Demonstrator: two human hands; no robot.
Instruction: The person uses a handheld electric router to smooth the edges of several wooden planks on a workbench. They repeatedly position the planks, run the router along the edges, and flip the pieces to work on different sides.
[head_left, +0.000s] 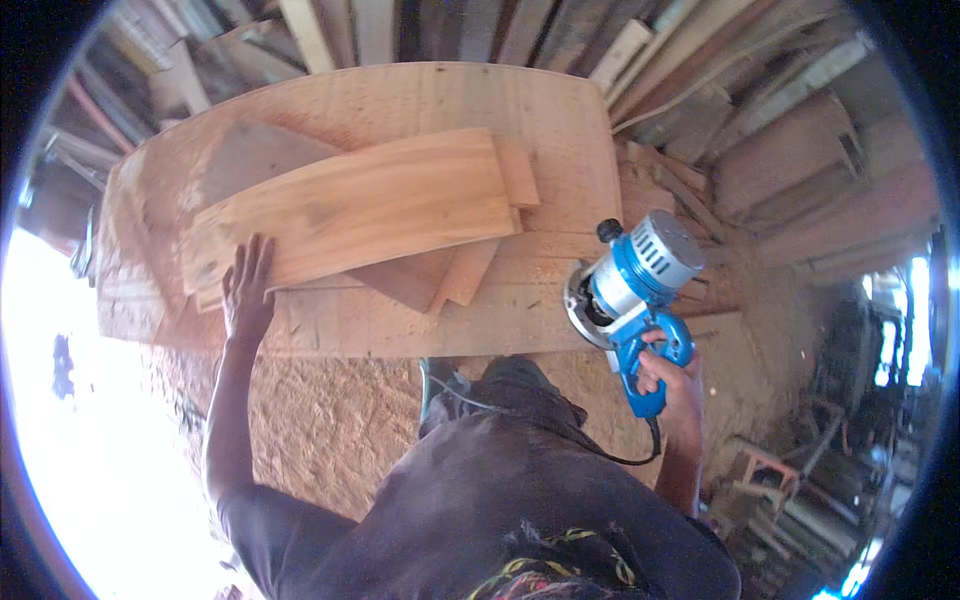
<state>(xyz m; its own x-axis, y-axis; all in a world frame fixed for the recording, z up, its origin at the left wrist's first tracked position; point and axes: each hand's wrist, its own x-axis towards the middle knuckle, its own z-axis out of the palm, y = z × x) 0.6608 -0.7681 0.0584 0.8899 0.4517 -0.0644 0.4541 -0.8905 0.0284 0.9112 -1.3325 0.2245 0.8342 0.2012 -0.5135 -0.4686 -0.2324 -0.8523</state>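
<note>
My left hand rests with its fingers stretched out on the near left end of a long wooden board. Beneath that board, other wooden pieces lie crosswise, among them a darker plank whose end juts out toward me. On the right, my right hand is closed round the blue handle of a router. The router has a silver and blue motor body, a black knob and a round base, and is tilted at the table's right front. Whether its base touches the table I cannot tell. A black cord runs from its handle toward my body.
The boards lie on a wooden worktable strewn with sawdust. Planks and offcuts lean behind it, and larger boards are stacked at the right. Sawdust covers the ground before me. An orange-framed object stands at the lower right.
</note>
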